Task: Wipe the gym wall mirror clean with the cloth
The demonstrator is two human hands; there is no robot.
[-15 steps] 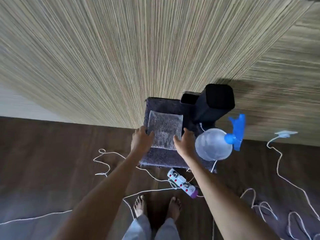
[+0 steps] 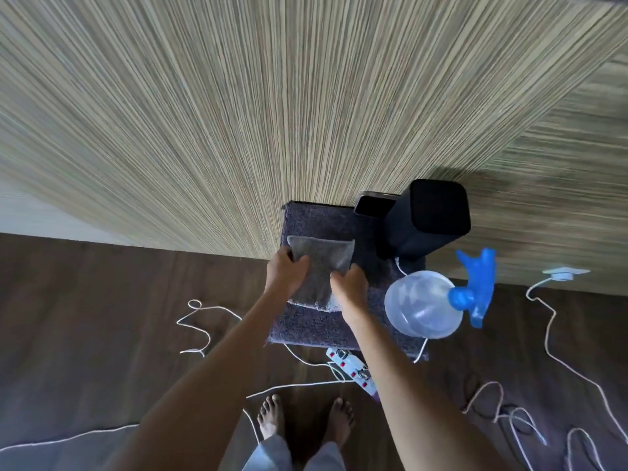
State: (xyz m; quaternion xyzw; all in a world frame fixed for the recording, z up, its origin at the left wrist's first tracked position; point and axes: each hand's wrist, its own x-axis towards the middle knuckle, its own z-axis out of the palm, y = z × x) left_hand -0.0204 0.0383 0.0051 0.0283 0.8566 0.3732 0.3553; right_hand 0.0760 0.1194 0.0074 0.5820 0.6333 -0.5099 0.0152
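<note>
left grip [image 2: 287, 277] is curled over the cloth's [image 2: 323, 258] left edge, and right grip [image 2: 350, 287] looks pinched on its right edge, the cloth being laid flat on the counter [image 2: 306, 331] between them. all folded layers should be gathered before lifting. its long axis is pointed ahead of the fingertips, toward the wall [image 2: 238, 113].
</note>
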